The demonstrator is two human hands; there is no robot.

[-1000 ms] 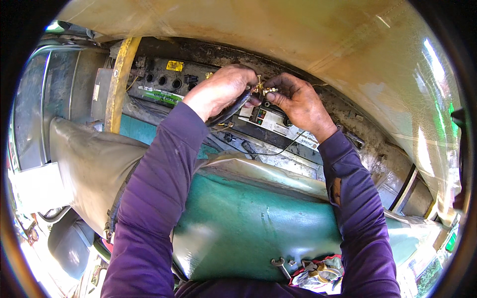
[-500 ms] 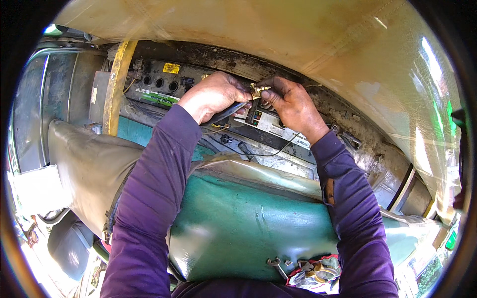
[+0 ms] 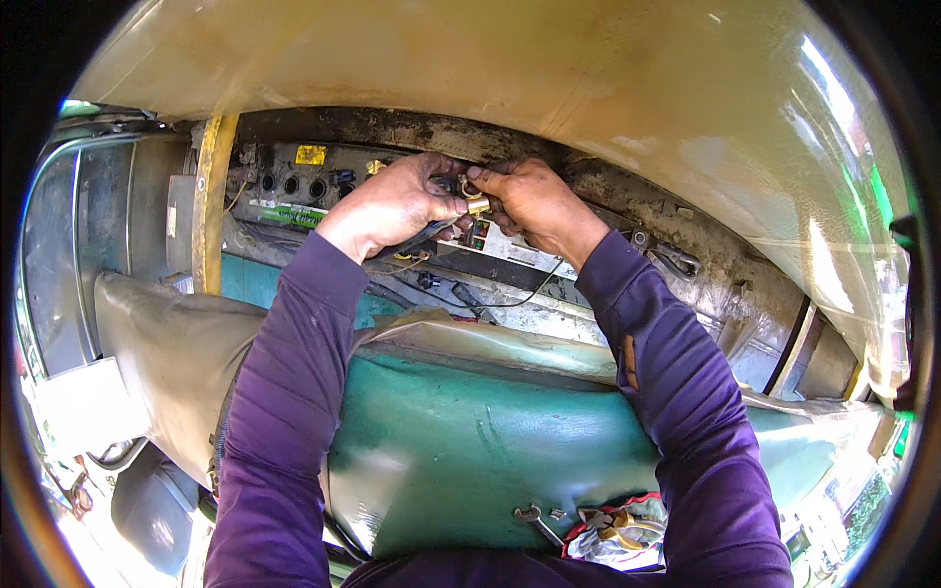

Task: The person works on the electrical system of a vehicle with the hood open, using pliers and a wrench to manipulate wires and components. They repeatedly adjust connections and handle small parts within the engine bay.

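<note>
Both hands meet over a recess holding batteries, their fingertips around a brass battery terminal clamp (image 3: 477,206). My left hand (image 3: 392,204) is closed on the clamp's near side, with a black cable (image 3: 423,235) running out below its fingers. From the other side, my right hand (image 3: 544,208) pinches the clamp's upper part between thumb and fingers. Part of the clamp is covered by the fingertips. Beneath the hands lies a battery with a white label (image 3: 520,253). Left of them is a battery with a green label (image 3: 294,214) and round openings in its top.
A green padded seat (image 3: 490,431) spans the space before me. On it lie a wrench (image 3: 537,522) and a crumpled cloth (image 3: 618,534). A yellow upright bar (image 3: 213,206) stands left of the recess. A tan padded panel (image 3: 441,59) overhangs it. Thin wires (image 3: 534,302) trail below the batteries.
The brass clamp has been turned, and my hands have come closer together around it. My right hand has shifted slightly left. The whole view has also tilted a little.
</note>
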